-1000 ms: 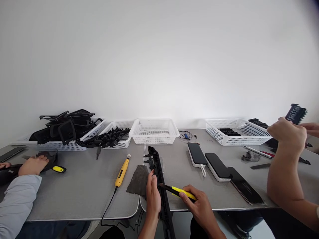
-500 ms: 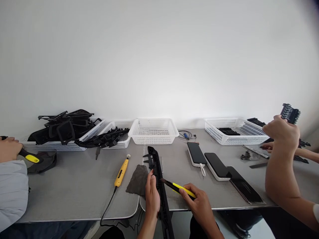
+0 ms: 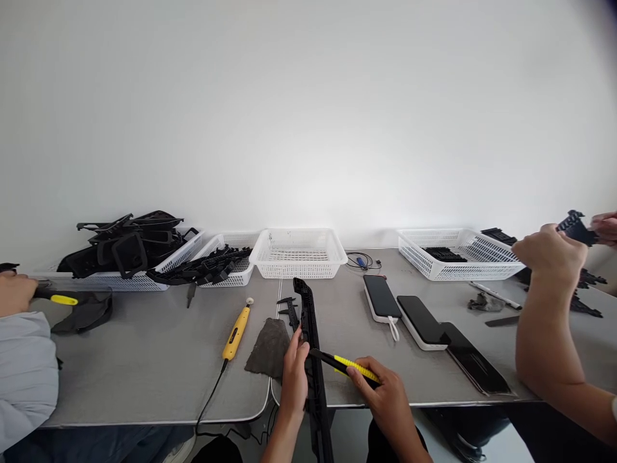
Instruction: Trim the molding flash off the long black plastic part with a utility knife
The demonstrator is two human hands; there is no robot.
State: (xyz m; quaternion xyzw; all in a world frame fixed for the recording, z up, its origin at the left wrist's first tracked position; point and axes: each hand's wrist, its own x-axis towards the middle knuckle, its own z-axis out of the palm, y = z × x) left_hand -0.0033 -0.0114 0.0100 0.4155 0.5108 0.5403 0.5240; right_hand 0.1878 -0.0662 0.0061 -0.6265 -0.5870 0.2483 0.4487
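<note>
A long black plastic trim part (image 3: 315,379) stretches from the table's middle past its front edge. My left hand (image 3: 295,376) is closed around its left side, thumb on top. In my right hand (image 3: 385,392) is a yellow and black utility knife (image 3: 349,366), its blade tip at the part's right edge, near my left thumb; whether it touches cannot be made out. Behind the part lies a black caliper (image 3: 290,314), partly hidden. A dark grey cloth (image 3: 267,347) is beside my left hand, and further left lies a yellow corded rotary tool (image 3: 236,335).
White baskets stand along the wall: a bare one (image 3: 299,263), one with black parts (image 3: 224,257), another piled high (image 3: 130,247). Phones and a power bank (image 3: 380,297) lie right. Co-workers' hands are at both sides, the left near a yellow-black handle (image 3: 63,299), the right holding a black part (image 3: 576,228).
The trim part has turned and shifted slightly under the blade, showing more of the caliper. My left thumb has bent over it. At right, a co-worker's second hand has risen to the black part.
</note>
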